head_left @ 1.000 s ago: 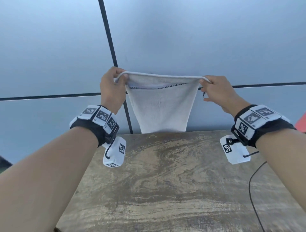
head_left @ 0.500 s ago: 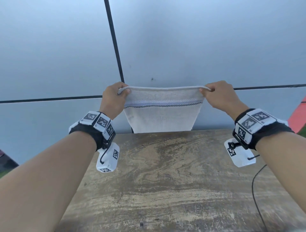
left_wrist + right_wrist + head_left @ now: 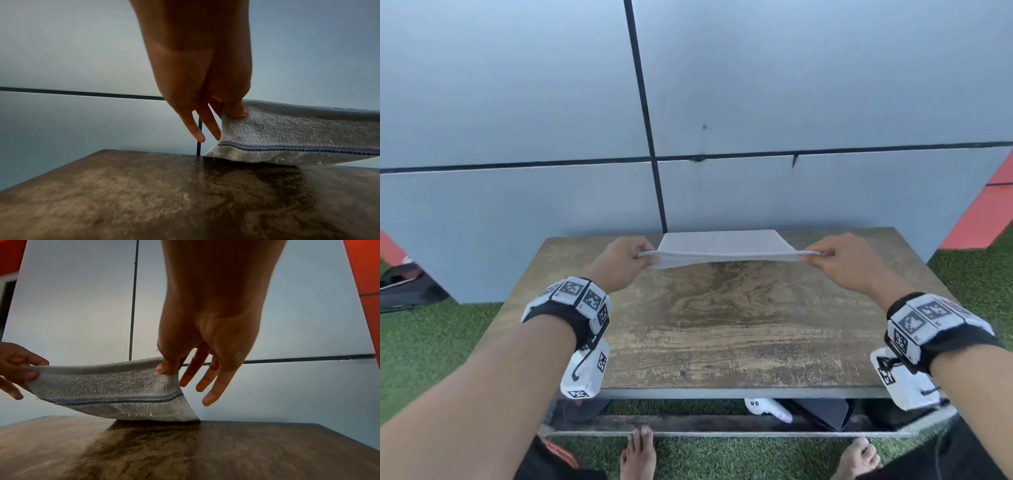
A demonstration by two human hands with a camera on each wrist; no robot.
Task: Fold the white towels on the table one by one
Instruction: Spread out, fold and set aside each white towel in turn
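The left hand [image 3: 619, 263] and right hand [image 3: 847, 262] each pinch one near corner of the white terry towel with a grey stitched band [image 3: 722, 245] between thumb and forefinger; the other fingers [image 3: 213, 386] hang spread. The towel's far part touches the worn brown wooden tabletop [image 3: 722, 325] near its far edge.

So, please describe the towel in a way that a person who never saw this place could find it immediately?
Look at the worn wooden table standing before the grey panelled wall. At its far edge, the left hand and right hand each pinch one end of a white towel, its lower part touching the tabletop. It is the only cloth there, with a dark stitched stripe across it.
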